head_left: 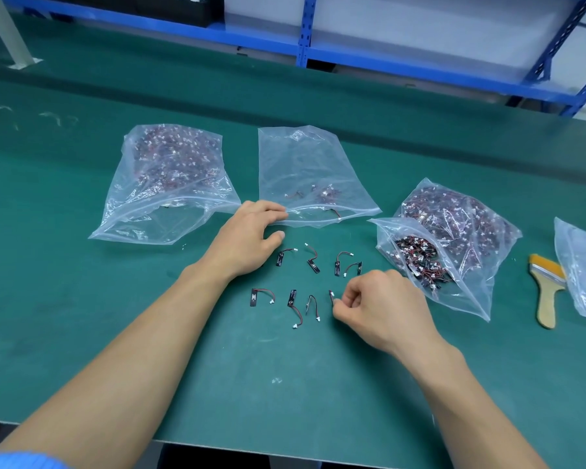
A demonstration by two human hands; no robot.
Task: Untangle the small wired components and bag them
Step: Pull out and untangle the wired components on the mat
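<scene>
Several small black wired components (313,264) lie spread singly on the green mat between my hands. My right hand (381,308) pinches one component (331,296) at its left fingertips, just above the mat. My left hand (247,240) rests with relaxed fingers, its fingertips touching the mouth of the middle clear bag (305,164), which holds a few components. To the right an open bag (430,265) spills a tangled heap of components.
A full bag (170,170) lies at the left, another full bag (460,218) behind the open one, and a further clear bag (582,275) at the right edge. A yellow brush (547,286) lies beside it. Blue shelving (305,32) stands behind the table.
</scene>
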